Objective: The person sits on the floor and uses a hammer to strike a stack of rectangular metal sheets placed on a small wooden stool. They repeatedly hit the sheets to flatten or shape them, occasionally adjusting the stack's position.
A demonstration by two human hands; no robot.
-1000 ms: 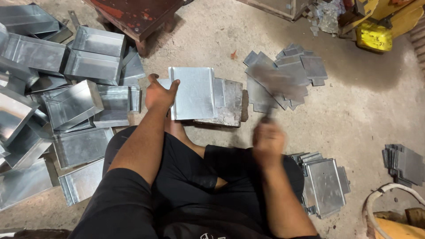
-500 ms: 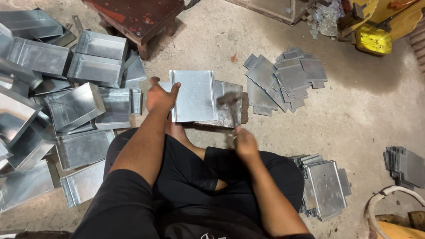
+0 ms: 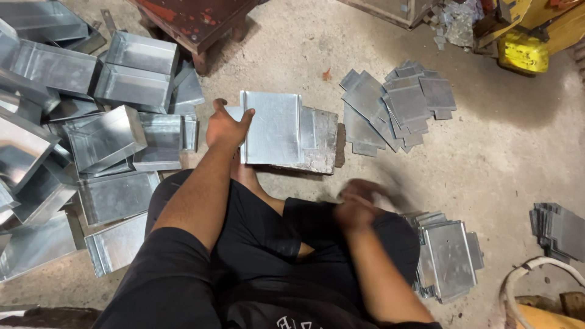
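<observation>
Two bare hands work over a folded sheet-metal piece (image 3: 271, 127) that lies on a flat block (image 3: 320, 141) on the concrete floor (image 3: 487, 158), directly in front of the seated person's knees.

Left hand (image 3: 225, 129): the fingers (image 3: 245, 117) are spread and hooked over the left edge of the sheet-metal piece, with the thumb (image 3: 218, 105) raised beside it. The palm presses against that edge. The forearm runs straight from the lower left up to the piece.

Right hand (image 3: 359, 204): it is motion-blurred, positioned above the right knee and apart from the piece. The fingers appear curled closed, but the blur prevents any reading of what they grip.

Surroundings: a heap of finished open metal boxes (image 3: 103, 131) lies to the left. A loose pile of flat cut blanks (image 3: 396, 100) lies on the floor beyond the block to the right. A stack of folded pieces (image 3: 448, 259) sits just beside the right knee, and another stack (image 3: 557, 228) lies near the right frame edge.
</observation>
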